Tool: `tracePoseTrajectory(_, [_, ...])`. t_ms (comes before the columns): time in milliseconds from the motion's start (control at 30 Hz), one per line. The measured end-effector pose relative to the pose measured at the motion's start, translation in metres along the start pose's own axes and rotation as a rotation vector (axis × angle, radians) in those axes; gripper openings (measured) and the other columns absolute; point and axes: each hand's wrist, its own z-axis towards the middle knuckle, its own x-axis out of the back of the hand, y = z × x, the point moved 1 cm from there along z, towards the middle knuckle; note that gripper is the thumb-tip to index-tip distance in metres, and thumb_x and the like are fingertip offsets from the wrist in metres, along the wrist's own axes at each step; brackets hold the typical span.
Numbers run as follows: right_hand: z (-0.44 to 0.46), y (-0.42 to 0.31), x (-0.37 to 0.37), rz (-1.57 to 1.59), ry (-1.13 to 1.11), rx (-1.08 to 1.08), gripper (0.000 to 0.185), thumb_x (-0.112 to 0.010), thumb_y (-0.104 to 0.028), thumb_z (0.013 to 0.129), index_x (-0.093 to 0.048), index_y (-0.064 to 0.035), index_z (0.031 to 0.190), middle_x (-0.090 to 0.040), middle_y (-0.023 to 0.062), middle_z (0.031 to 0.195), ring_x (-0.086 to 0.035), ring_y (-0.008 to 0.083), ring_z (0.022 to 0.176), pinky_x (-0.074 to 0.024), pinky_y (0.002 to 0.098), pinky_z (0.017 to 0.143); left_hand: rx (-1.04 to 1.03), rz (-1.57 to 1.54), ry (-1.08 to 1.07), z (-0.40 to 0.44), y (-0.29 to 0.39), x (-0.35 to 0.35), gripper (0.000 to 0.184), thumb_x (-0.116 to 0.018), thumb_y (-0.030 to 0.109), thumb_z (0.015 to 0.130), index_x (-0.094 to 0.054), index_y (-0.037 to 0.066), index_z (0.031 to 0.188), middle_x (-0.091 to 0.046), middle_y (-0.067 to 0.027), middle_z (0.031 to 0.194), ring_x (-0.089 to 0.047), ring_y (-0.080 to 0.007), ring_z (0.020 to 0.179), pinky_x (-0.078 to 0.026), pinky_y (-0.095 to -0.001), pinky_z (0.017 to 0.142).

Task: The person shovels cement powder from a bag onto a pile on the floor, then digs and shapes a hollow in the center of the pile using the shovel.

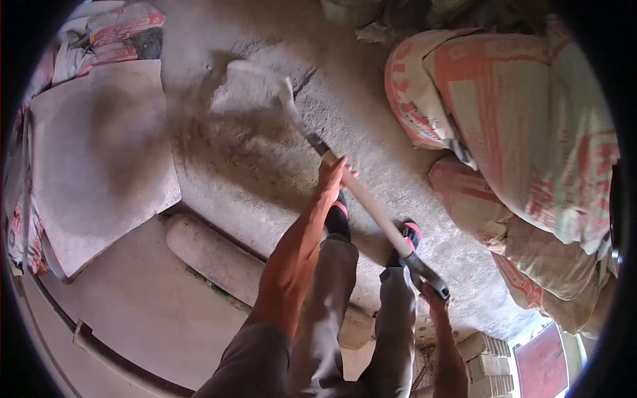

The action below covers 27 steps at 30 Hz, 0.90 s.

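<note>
A shovel with a wooden shaft (368, 202) runs diagonally across the middle of the view. My left hand (333, 176) is wrapped round the shaft near its metal socket. At the other end, my right hand (434, 296) grips the black handle (424, 273), its fingers partly hidden by it. The shovel blade (259, 71) is blurred at the far end, over a shallow heap of grey powdery material (245, 99) on the floor. Whether the blade touches the heap or carries some of it, I cannot tell.
Large red-and-white sacks (491, 113) are stacked at the right. On the left stands a pale flat board (106, 152), with more sacks (126, 26) behind it. A rounded, dusty cylinder (212, 249) lies left of my legs. Stacked blocks (488, 361) are at lower right.
</note>
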Motion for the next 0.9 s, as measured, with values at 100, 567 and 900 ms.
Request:
tracePoseTrajectory(100, [-0.023, 0.031, 0.052, -0.254, 0.028, 0.346, 0.025, -0.067, 0.004, 0.074, -0.058, -0.0008, 0.096, -0.064, 0.0099, 0.093, -0.062, 0.0192, 0.088, -0.0509, 0.0309, 0.077, 0.080, -0.143, -0.014, -0.050, -0.002, -0.001, 0.023, -0.062, 0.014, 0.083, -0.046, 0.003, 0.094, -0.050, -0.0088, 0.079, -0.058, -0.0244, 0.069, -0.055, -0.0420, 0.064])
tracePoseTrajectory(567, [-0.012, 0.011, 0.087, 0.188, 0.092, 0.834, 0.036, -0.067, -0.006, 0.082, -0.052, -0.0057, 0.114, -0.059, 0.0120, 0.105, -0.058, 0.0230, 0.093, -0.0472, 0.0393, 0.085, -0.014, -0.502, -0.211, -0.160, 0.082, -0.066, 0.024, -0.065, 0.022, 0.081, -0.044, 0.014, 0.072, -0.037, 0.0018, 0.060, -0.038, -0.0136, 0.052, -0.040, -0.0345, 0.057])
tracePoseTrajectory(900, [-0.022, -0.011, -0.067, 0.281, 0.079, 0.041, 0.029, -0.065, -0.018, 0.083, -0.056, -0.0008, 0.105, -0.061, 0.0106, 0.092, -0.062, 0.0215, 0.082, -0.0564, 0.0344, 0.070, 0.021, -0.094, -0.189, -0.012, 0.142, -0.116, 0.019, -0.067, 0.014, 0.080, -0.050, 0.007, 0.083, -0.045, -0.0004, 0.070, -0.049, -0.0166, 0.063, -0.051, -0.0391, 0.071])
